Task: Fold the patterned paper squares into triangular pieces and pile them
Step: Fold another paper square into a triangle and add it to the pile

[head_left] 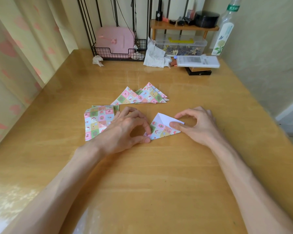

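A patterned paper [161, 129] lies partly folded on the wooden table [142, 174], its white underside showing at the top. My left hand [125, 127] pinches its lower left corner between thumb and index finger. My right hand [196, 125] pinches its right corner, thumb on top. To the left, partly under my left hand, sits a stack of unfolded patterned squares [96, 122]. Behind the hands lies a loose pile of folded patterned triangles [142, 96].
At the table's back stand a black wire basket [118, 53] with a pink case, crumpled tissues [155, 56], a clear plastic box [181, 45], a small wooden shelf [184, 27] with bottles, a tall bottle [224, 31] and a white package [198, 61]. A curtain hangs at left.
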Demonstrator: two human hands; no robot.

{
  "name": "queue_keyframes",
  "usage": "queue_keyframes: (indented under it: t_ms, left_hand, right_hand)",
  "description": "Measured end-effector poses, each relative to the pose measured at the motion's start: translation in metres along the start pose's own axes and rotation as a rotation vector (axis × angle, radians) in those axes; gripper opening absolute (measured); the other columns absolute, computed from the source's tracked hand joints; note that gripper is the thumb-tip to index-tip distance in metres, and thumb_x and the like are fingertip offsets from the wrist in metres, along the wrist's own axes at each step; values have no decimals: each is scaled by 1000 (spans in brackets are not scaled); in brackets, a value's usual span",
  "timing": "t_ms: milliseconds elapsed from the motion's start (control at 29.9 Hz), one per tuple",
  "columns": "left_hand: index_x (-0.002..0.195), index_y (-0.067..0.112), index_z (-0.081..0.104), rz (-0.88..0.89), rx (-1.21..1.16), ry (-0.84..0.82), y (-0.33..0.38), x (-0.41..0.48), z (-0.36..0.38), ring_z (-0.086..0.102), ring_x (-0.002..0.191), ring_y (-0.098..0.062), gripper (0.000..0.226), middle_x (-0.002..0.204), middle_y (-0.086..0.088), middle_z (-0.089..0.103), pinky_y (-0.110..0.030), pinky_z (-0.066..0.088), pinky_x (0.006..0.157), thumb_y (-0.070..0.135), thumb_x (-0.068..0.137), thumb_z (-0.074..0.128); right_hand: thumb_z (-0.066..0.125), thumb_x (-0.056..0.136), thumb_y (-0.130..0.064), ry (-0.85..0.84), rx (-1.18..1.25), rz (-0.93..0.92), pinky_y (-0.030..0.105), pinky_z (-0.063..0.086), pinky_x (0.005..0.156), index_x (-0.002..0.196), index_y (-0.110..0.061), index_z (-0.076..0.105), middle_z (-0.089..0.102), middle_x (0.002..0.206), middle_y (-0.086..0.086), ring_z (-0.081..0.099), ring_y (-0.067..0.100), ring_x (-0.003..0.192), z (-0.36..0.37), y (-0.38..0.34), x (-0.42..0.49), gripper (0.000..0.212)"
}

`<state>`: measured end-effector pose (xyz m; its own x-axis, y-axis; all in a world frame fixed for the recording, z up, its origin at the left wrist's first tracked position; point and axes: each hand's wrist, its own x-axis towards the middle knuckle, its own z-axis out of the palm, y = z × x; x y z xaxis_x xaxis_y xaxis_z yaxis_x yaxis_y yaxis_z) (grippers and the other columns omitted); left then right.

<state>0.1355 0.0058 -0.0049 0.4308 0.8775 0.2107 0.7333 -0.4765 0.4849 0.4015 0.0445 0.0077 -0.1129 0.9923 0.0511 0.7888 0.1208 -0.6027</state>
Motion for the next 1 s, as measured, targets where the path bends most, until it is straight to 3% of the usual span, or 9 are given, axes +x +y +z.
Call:
queue_keyframes:
  t_ms: [67,201,468,569,669,736,769,870,1003]
  left_hand:
    - [100,42,70,6,-2,-8,1,0,0,37,120,-7,19,119,24,53,-45,39,102,53,85,74]
    - [99,45,72,16,19,-5,-1,-1,-7,39,121,-11,13,120,24,54,-47,39,100,38,89,76]
    - [100,39,76,43,152,115,-12,1,-3,51,107,-17,44,110,20,62,-49,46,87,-3,87,68]
    - [105,35,73,75,152,141,-7,3,2,54,95,-17,36,105,15,64,-46,49,81,3,93,64]
    - [118,34,69,99,162,150,6,2,5,56,96,-15,20,108,12,63,-39,50,84,30,100,62]
    - [125,35,67,85,208,138,10,1,8,57,106,-15,32,118,13,62,-38,49,88,49,96,62]
    - [126,35,66,74,235,131,10,1,9,57,108,-15,37,120,14,62,-37,49,88,53,94,62]
    - [125,34,68,74,265,145,10,2,9,58,107,-16,35,120,14,64,-35,49,84,49,93,64]
    - [118,34,72,90,269,182,6,2,9,62,102,-17,22,116,15,67,-34,50,79,34,97,65]
  right_hand:
    - [75,81,-57,45,60,-46,33,33,100,91,-40,75,57,106,-12,40,10,109,-1,1,1,19]
    - [82,82,-35,-19,199,-102,26,44,67,78,-29,74,67,73,-15,51,5,68,-1,-5,-2,10]
    - [76,88,-23,-121,227,-174,22,45,63,96,-32,70,68,74,-11,51,9,63,-4,-11,-7,13]
    - [61,94,-17,31,97,-241,23,44,67,89,-29,71,62,76,-15,56,10,74,-6,-11,-6,16]
    - [50,94,-26,27,24,-159,35,37,58,71,-20,55,46,58,-2,43,25,63,-6,-12,-7,25]
    - [54,93,-40,36,-66,-126,33,36,53,69,-14,43,42,52,-4,39,22,57,-5,-12,-8,37]
    - [59,92,-46,34,-94,-136,31,38,54,66,-20,51,46,52,-9,42,17,54,-5,-11,-8,37]
    - [66,92,-35,-30,-54,-209,29,47,64,90,-32,66,62,70,-18,55,7,66,-5,-9,-7,4]
    - [66,92,-20,-145,166,-187,20,48,68,111,-35,69,68,79,-15,57,6,69,-3,-8,-6,25]
